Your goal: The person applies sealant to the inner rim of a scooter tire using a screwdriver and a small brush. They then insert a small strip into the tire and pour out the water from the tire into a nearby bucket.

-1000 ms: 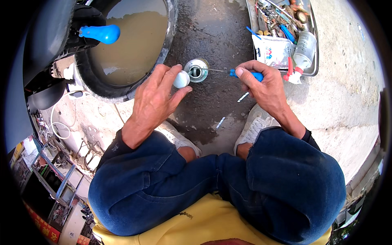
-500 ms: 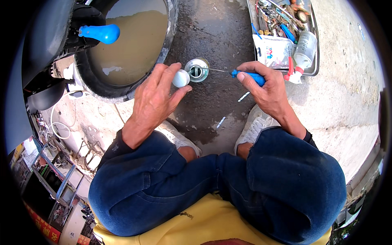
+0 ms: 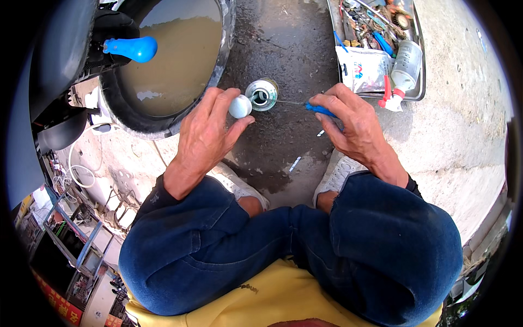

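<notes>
Between the fingers and thumb of my left hand [image 3: 206,128] is a round white cap [image 3: 239,107], beside the opening of a small metal can [image 3: 267,87]. The can stands on the wet ground, and something dark shows in its mouth. My right hand [image 3: 357,128] is closed around the blue handle [image 3: 320,109] of a tool with a thin metal shaft [image 3: 291,102]. That shaft points left toward the can's opening; whether its tip touches the cap or can, I cannot tell. My fingers hide most of the handle.
At upper left, a black tub [image 3: 215,71] holds murky water, with a blue-handled tool [image 3: 133,49] stuck near it. A metal tray [image 3: 420,90] at upper right carries tools, a white packet [image 3: 366,70] and a spray bottle [image 3: 407,65]. Paper strips [image 3: 295,164] lie on the ground.
My right hand has rolled over the blue handle, covering more of it, and the shaft sits slightly lower. My left hand still holds the cap in nearly the same place.
</notes>
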Tool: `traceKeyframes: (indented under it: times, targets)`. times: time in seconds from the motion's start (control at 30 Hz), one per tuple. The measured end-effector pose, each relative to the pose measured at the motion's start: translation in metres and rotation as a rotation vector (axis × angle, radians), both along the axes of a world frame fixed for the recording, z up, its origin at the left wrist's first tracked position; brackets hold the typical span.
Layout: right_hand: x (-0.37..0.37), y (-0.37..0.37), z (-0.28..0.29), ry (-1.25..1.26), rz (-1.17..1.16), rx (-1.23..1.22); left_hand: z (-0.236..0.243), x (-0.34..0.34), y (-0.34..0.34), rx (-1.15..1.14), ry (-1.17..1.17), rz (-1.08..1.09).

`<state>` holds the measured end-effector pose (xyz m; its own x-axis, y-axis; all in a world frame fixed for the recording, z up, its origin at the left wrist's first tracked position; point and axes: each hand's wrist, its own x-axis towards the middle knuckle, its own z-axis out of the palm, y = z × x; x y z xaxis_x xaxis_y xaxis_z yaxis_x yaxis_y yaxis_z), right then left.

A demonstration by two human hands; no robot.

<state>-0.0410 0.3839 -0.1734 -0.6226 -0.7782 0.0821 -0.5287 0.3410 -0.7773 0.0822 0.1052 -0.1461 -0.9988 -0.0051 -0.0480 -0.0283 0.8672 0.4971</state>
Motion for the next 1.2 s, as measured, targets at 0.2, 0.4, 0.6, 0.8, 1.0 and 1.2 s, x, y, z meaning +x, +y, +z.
traceKeyframes:
  times: [0.2,0.4,0.6,0.8,1.0,1.2]
  targets:
    - [0.0,-0.001,-0.002,-0.186,-0.078,0.005,-0.002,0.0,-0.001,-0.022,0.032,-0.02]
    - [-0.005,0.003,-0.005,-0.533,-0.288,0.085,-0.002,-0.002,-0.001,-0.025,0.045,-0.021]
    - [-0.004,0.004,-0.002,-0.514,-0.262,0.084,-0.003,-0.001,-0.001,-0.024,0.041,-0.019]
    - [-0.005,0.007,-0.002,-0.359,-0.183,0.01,-0.001,-0.001,-0.001,-0.012,0.005,-0.006]
    - [-0.005,0.011,-0.003,-0.25,-0.127,-0.058,-0.002,-0.001,0.0,-0.007,0.003,-0.011]
    - [-0.004,0.011,0.002,-0.118,-0.019,-0.058,-0.002,-0.001,0.0,-0.002,0.008,-0.009]
